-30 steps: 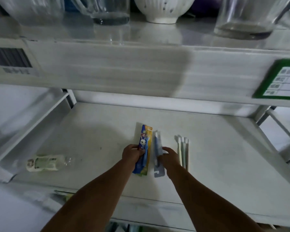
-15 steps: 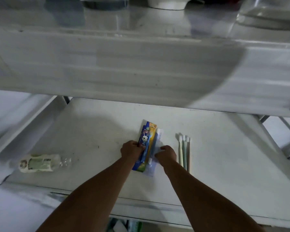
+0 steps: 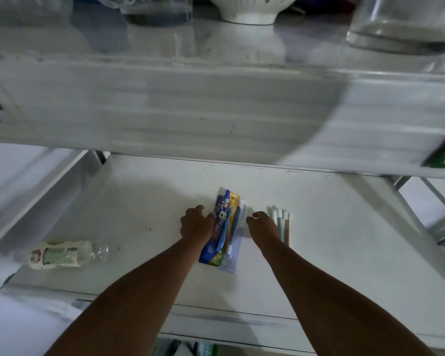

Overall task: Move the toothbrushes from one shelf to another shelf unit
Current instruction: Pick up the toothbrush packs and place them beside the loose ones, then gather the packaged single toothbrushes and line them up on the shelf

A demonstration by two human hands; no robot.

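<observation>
Two packaged toothbrushes, a blue cartoon pack (image 3: 222, 227) overlapping a clear pack (image 3: 238, 237), lie mid-shelf (image 3: 344, 253) toward the front edge. Left hand (image 3: 195, 224) curls against the blue pack's left edge; right hand (image 3: 263, 226) fingers bent beside the clear pack, grip unclear. Loose toothbrushes (image 3: 283, 224) just right. Bottle (image 3: 62, 254) near left edge.

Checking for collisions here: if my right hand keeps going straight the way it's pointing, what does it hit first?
Probably nothing close: the right hand points toward the shelf's back, between the clear toothbrush pack and loose toothbrushes. Bare shelf lies ahead.
</observation>
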